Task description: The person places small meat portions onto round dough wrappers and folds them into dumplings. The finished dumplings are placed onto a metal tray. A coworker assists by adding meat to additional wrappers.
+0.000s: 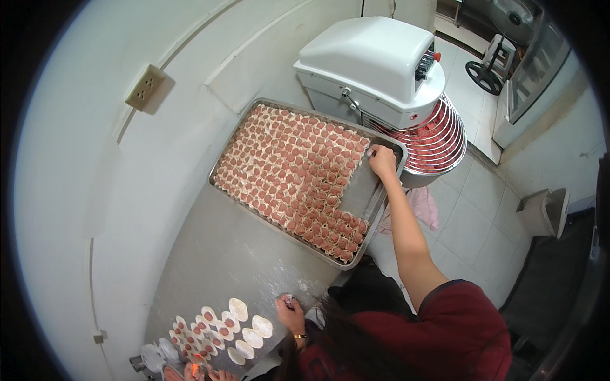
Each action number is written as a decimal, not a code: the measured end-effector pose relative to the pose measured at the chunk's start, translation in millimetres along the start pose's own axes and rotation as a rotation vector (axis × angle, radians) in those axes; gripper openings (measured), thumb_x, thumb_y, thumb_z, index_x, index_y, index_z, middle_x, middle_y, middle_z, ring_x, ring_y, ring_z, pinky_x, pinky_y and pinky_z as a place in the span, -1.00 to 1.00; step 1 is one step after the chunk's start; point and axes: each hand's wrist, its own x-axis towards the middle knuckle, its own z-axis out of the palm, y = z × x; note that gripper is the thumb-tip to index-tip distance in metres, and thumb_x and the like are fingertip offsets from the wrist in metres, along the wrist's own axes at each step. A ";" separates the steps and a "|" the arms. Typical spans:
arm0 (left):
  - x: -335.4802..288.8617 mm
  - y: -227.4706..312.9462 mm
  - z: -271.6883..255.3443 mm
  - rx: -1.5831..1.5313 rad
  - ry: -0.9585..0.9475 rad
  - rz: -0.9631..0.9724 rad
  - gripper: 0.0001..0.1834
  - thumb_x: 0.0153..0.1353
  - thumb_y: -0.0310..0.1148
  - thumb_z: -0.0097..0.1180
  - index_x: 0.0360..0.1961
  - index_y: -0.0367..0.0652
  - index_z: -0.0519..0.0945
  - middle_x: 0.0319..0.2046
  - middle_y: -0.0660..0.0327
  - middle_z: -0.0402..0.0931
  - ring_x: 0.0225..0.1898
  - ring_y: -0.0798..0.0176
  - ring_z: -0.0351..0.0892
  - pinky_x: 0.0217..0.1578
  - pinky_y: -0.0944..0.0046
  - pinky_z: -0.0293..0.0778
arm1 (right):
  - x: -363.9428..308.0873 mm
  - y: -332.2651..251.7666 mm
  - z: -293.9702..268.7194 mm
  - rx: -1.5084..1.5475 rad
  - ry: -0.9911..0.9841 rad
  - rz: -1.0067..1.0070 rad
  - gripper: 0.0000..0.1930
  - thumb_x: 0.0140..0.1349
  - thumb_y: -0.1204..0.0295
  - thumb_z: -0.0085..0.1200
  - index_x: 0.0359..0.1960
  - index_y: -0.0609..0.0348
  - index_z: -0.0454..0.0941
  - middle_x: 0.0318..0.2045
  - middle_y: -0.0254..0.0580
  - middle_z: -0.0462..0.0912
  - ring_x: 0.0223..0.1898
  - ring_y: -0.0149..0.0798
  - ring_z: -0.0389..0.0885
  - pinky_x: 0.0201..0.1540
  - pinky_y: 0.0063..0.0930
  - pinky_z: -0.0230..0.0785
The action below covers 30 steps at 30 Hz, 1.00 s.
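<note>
A large metal tray [295,240] carries close rows of small open-topped meat dumplings [286,165], with bare metal along part of its right side. At that bare part, my right hand [383,161] pinches a dumpling [370,152] beside the end of a row. My left hand [291,314], a gold bracelet at its wrist, is low over the steel table [235,254]. Its fingers curl round a small greyish-pink thing that I cannot make out. Left of it lie round dough wrappers [261,326], several topped with balls of meat filling [208,315].
Another person's hands [197,373] work at the lower left, near a clear plastic bag [159,355]. A white mixer [375,63] with a wire guard over red meat [435,136] stands behind the tray. A pink cloth [422,206] hangs beside the tray; a bin [540,213] stands on the tiled floor.
</note>
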 end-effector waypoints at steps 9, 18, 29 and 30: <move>0.8 2.4 -4.1 0.011 -0.004 -0.002 -0.79 0.04 -0.41 0.09 -0.27 -0.19 0.46 -0.35 -0.01 0.46 -0.30 -0.16 0.47 -0.32 0.01 0.40 | -9.8 10.3 -10.1 0.109 -0.591 -0.528 -0.80 -0.12 0.51 0.01 -0.43 0.10 0.66 -0.43 0.04 0.64 -0.32 0.03 0.62 -0.18 -0.21 0.45; -2.8 10.1 -1.5 -0.072 0.078 -0.125 -0.84 0.07 -0.36 0.09 -0.29 -0.08 0.48 -0.31 0.14 0.47 -0.38 0.02 0.54 -0.39 0.11 0.48 | -7.0 2.3 -14.8 -0.121 -0.798 -0.582 -0.84 -0.11 0.52 0.08 -0.45 0.34 0.57 -0.66 -0.08 0.49 -0.56 -0.32 0.44 -0.45 -0.37 0.28; -7.4 25.5 -9.7 -0.167 0.107 -0.217 -0.83 0.09 -0.36 0.09 -0.26 -0.07 0.46 -0.28 0.22 0.46 -0.40 0.16 0.53 -0.38 0.20 0.46 | -13.1 -16.4 1.1 -0.004 -0.919 -0.560 -0.74 -0.06 0.64 0.09 -0.25 0.32 0.62 -0.43 -0.21 0.67 -0.42 -0.40 0.57 -0.29 -0.53 0.39; -8.1 25.1 -8.9 -0.156 0.101 -0.227 -0.82 0.10 -0.37 0.09 -0.25 -0.07 0.46 -0.27 0.22 0.46 -0.41 0.16 0.54 -0.38 0.21 0.47 | -17.0 -15.9 -0.2 -0.009 -0.867 -0.590 -0.74 -0.06 0.63 0.09 -0.26 0.33 0.61 -0.46 -0.22 0.66 -0.45 -0.41 0.55 -0.33 -0.54 0.38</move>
